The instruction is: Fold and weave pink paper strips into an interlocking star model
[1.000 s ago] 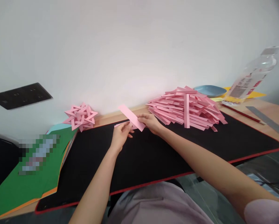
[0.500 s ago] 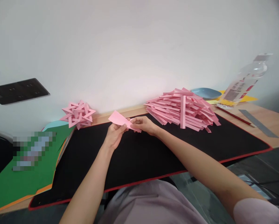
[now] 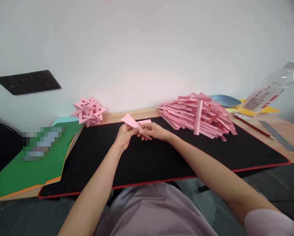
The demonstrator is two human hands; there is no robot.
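Observation:
Above the black mat (image 3: 147, 164), both my hands hold pink folded paper (image 3: 129, 120). My left hand (image 3: 124, 136) pinches it from the left, thumb on top, with a wide end sticking up past the fingers. From the right, my right hand (image 3: 156, 131) grips the same paper with its fingers closed. One narrow end points down to the right and another shows behind the right fingers. Where the parts cross is partly hidden by my fingertips. To the right lies a heap of folded pink paper strips (image 3: 183, 113); a pink paper star ball (image 3: 88, 111) sits at the back left.
Green paper sheets (image 3: 39, 173) overlap the mat's left side. Behind and right of the heap are a blue dish (image 3: 227, 101) and a clear bottle (image 3: 272, 87). A dark red pencil (image 3: 255, 127) and a grey ruler (image 3: 279, 137) lie on the desk. A wall (image 3: 137, 49) stands close behind.
The view has shifted, so the desk things appear slightly further right. My fingers have moved on the paper, and a second narrow end now shows at the right hand.

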